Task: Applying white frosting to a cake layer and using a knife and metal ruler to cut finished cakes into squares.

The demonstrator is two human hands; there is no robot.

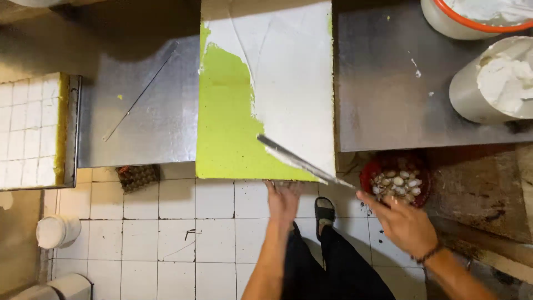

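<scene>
Right hand (408, 225): gripping long spatula (300, 161) handle, blade on green sheet cake (227, 128) | left hand (283, 200): spread under cake edge on tabletop (150, 111) | cake likely soft, fragile; cream slippery.

Edges and blur are hiding parts of the scene

The long blade (302, 163) is blurring; two white tubs (488, 78) are running off the right edge, and the green slab (233, 139) is getting cut at the top.

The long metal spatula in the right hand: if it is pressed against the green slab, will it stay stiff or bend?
The long metal spatula looks thin and very long, so it probably flexes a little. The right hand holds only one end, so its far tip may wobble. White cream coats it, so it is likely slippery.
</scene>
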